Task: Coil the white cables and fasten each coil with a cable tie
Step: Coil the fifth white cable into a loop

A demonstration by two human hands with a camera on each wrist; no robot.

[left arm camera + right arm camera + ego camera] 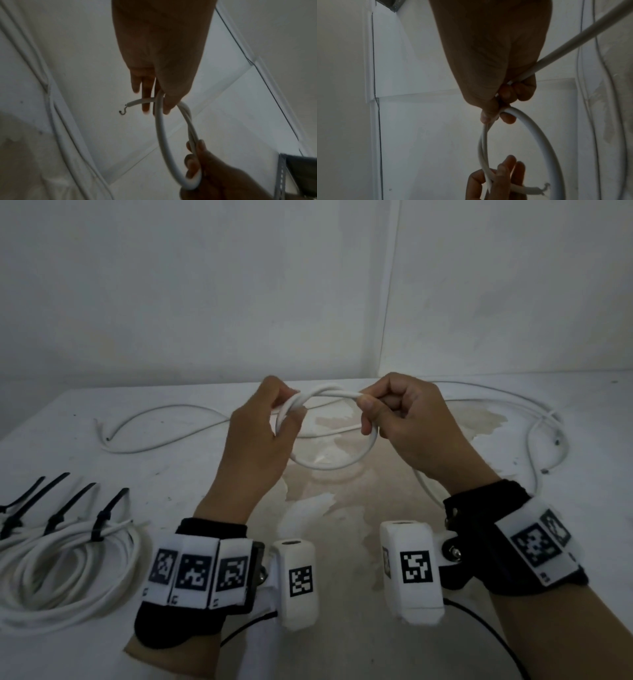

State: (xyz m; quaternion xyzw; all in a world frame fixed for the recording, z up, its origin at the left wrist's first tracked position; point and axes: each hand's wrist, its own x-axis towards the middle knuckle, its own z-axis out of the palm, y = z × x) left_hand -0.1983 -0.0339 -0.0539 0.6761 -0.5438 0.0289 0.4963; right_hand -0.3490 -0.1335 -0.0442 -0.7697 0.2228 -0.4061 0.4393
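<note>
Both hands hold a small loop of white cable (334,463) above the table. My left hand (274,419) pinches the loop's left side where two turns overlap; the cut end (127,104) sticks out past its fingers. My right hand (387,412) grips the loop's right side between thumb and curled fingers (508,117). The rest of this cable (534,433) trails from under the right hand across the table to the right. Finished coils (65,573) bound with black cable ties (102,518) lie at the near left.
Another loose white cable (164,436) snakes over the far left of the white table (342,645). A stained patch (342,525) marks the table's middle. White walls meet in a corner behind. A metal shelf (298,174) shows in the left wrist view.
</note>
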